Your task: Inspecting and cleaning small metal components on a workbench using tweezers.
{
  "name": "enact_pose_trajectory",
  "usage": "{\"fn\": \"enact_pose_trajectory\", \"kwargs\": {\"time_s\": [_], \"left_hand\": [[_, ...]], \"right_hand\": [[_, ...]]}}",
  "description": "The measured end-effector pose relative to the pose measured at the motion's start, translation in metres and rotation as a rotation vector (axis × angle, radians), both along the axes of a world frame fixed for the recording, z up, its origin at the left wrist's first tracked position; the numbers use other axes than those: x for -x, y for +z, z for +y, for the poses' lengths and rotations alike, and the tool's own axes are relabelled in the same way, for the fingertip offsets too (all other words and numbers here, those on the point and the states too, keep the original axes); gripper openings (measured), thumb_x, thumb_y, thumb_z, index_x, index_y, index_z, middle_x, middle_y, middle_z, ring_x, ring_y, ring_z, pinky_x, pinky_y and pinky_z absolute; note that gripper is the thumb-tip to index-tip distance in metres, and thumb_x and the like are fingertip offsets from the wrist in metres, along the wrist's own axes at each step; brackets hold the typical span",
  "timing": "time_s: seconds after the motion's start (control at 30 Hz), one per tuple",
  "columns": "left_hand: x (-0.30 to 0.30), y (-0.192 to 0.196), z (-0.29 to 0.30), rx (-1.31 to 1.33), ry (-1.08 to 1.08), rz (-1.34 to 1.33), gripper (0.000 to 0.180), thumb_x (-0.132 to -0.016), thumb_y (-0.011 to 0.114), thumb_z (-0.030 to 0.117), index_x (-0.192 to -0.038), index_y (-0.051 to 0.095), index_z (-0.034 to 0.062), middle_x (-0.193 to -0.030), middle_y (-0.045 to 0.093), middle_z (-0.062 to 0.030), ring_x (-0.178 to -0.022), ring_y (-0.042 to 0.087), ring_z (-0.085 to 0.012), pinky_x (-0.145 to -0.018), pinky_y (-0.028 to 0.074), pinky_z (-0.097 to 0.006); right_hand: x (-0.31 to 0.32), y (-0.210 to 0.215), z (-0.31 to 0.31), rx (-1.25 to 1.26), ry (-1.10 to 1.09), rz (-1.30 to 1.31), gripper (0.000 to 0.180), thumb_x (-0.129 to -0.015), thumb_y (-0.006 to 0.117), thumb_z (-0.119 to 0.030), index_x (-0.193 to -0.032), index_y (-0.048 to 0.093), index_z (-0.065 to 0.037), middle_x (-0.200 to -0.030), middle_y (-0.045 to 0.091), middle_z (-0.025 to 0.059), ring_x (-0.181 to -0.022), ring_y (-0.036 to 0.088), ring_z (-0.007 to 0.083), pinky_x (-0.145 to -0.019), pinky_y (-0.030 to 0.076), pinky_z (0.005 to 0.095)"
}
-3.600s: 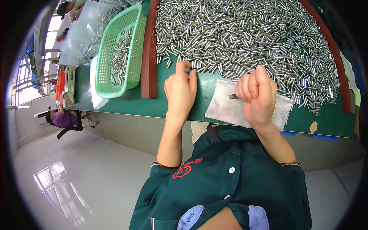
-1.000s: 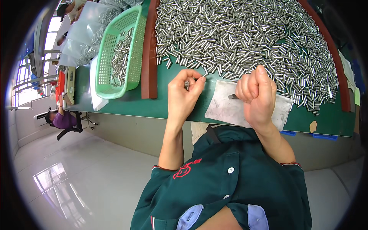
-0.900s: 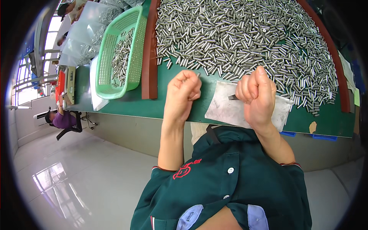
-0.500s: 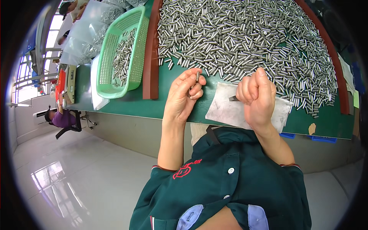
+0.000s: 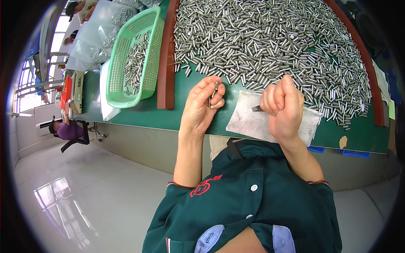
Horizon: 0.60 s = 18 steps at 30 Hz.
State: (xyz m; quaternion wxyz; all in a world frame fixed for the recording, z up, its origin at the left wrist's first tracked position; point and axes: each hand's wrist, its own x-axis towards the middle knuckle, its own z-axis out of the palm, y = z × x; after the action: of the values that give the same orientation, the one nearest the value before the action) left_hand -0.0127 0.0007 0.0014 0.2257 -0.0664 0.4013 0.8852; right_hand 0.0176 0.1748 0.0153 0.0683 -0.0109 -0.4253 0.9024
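Note:
My left hand (image 5: 197, 104) is raised over the near edge of the green tabletop (image 5: 143, 119). Its thumb and fingertips pinch a small shiny metal pin (image 5: 216, 86), and more metal shows lower down between the fingers. To the right, my right hand (image 5: 285, 107) is closed in a fist around a dark, flat-ended tool (image 5: 256, 109); the fingers hide the rest of it. Beneath that fist lies a smudged white cloth (image 5: 249, 116). Just beyond both hands spreads a broad heap of short metal pins (image 5: 261, 46).
Red-brown rails (image 5: 166, 84) border the heap on both sides. A light green plastic basket (image 5: 145, 86) with more pins stands at left, beside clear plastic bags (image 5: 90, 42) of pins. A scale (image 5: 77, 92) sits farther left, near a seated person in purple (image 5: 71, 130).
The pin in my left fingertips has tilted slightly, and those fingers have shifted a little. My right hand stays in place with the tool.

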Motion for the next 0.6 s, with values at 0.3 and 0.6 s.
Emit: {"fn": "enact_pose_trajectory", "kwargs": {"time_s": [0.3, 0.6], "left_hand": [[-0.007, 0.005, 0.006, 0.233, -0.017, 0.112, 0.015, -0.086, 0.046, 0.012, -0.094, 0.050, -0.0008, -0.068, 0.051, -0.0049, -0.051, 0.035, -0.0047, -0.046, 0.028, -0.018], [-0.031, 0.021, 0.034, 1.111, -0.182, 0.651, 0.007, -0.081, 0.050, 0.007, -0.082, 0.047, 0.0006, -0.049, 0.040, -0.0075, -0.041, 0.038, -0.0162, -0.044, 0.034, -0.027]], "right_hand": [[-0.002, 0.000, 0.001, 0.003, 0.002, -0.019, 0.044, -0.092, 0.025, -0.024, -0.050, 0.027, -0.011, -0.041, 0.024, -0.0009, -0.037, 0.018, 0.0081, -0.037, 0.019, 0.0239], [0.001, 0.002, -0.002, 0.000, -0.007, -0.032, 0.043, -0.092, 0.026, -0.023, -0.051, 0.027, -0.011, -0.041, 0.024, -0.0010, -0.037, 0.018, 0.0079, -0.038, 0.020, 0.0235]]}}
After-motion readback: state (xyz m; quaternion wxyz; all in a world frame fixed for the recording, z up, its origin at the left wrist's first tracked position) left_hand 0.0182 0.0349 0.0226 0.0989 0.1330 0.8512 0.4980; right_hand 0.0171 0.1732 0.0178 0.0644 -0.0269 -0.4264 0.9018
